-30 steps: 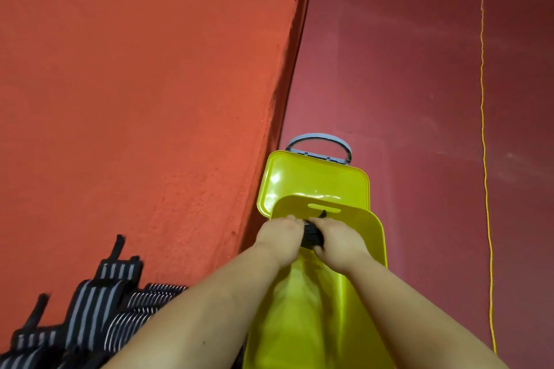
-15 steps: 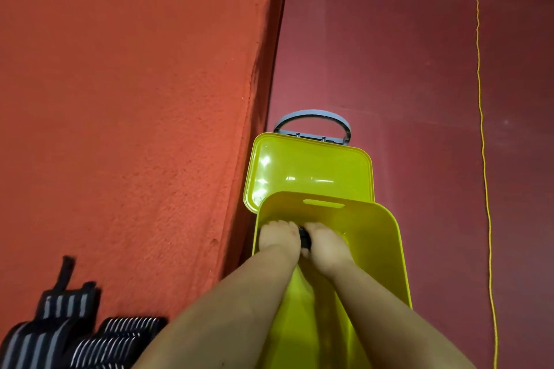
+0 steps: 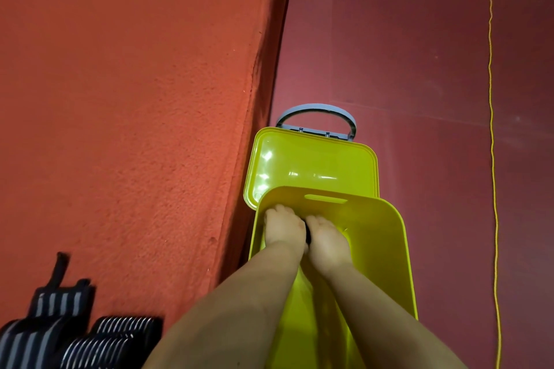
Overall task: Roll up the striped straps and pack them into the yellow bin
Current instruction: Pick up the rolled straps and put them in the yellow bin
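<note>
Change: both hands have sunk deeper into the bin since a second ago, and the strap pile has slid toward the lower-left corner of the view.
Loose pile: black-and-white striped elastic straps [image 3: 54, 335] lie flat and unrolled on the orange-red textured mat [image 3: 135, 99], well apart from the bin; one has a black loop tab pointing up.
Left hand: the left hand [image 3: 283, 229] is curled over a dark roll, knuckles up, inside the bin near its far wall.
Rolled strap: the black rolled strap [image 3: 307, 234] shows only as a thin dark sliver pinched between the two hands; most of it is hidden.
Right hand: the right hand [image 3: 325, 237] presses in from the other side, fingers curled round the same roll.
Grip: both hands are closed on the roll, squeezing it from both sides.
Bin: the glossy yellow plastic bin [image 3: 398, 249] stands open on the dark red floor [image 3: 419, 54], just beside the mat edge; its yellow lid with a grey handle [image 3: 311, 165] lies beyond it.
Handling: the straps look soft, light and springy, so a roll will likely uncoil if freed loosely; best held across its flat ends and wedged against the wall before letting go.
Far right: a thin yellow cord [image 3: 491, 129] runs along the floor.
</note>
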